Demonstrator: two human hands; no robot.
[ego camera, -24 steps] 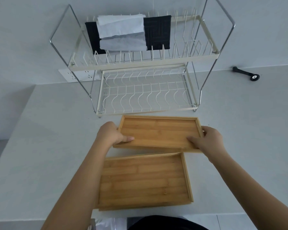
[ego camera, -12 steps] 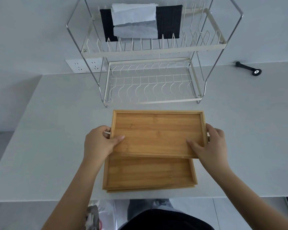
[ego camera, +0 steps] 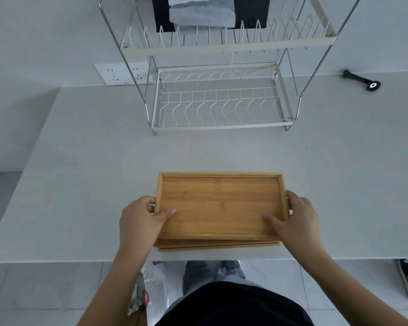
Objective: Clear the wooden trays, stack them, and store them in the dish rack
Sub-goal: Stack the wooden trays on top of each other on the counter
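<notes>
An empty wooden tray lies almost squarely over a second wooden tray, of which only the near edge shows. The stack sits near the counter's front edge. My left hand grips the upper tray's left side, thumb on its floor. My right hand grips its right side in the same way. The two-tier wire dish rack stands behind the trays against the wall, its lower shelf bare.
Black and white cloths hang on the rack's upper tier. A small black tool lies at the counter's back right. A wall socket is left of the rack. The counter edge runs just under the trays.
Both hands have pulled the upper tray toward me, from in front of the rack to on top of the near tray, now covering it almost fully. The view has tilted downward.
</notes>
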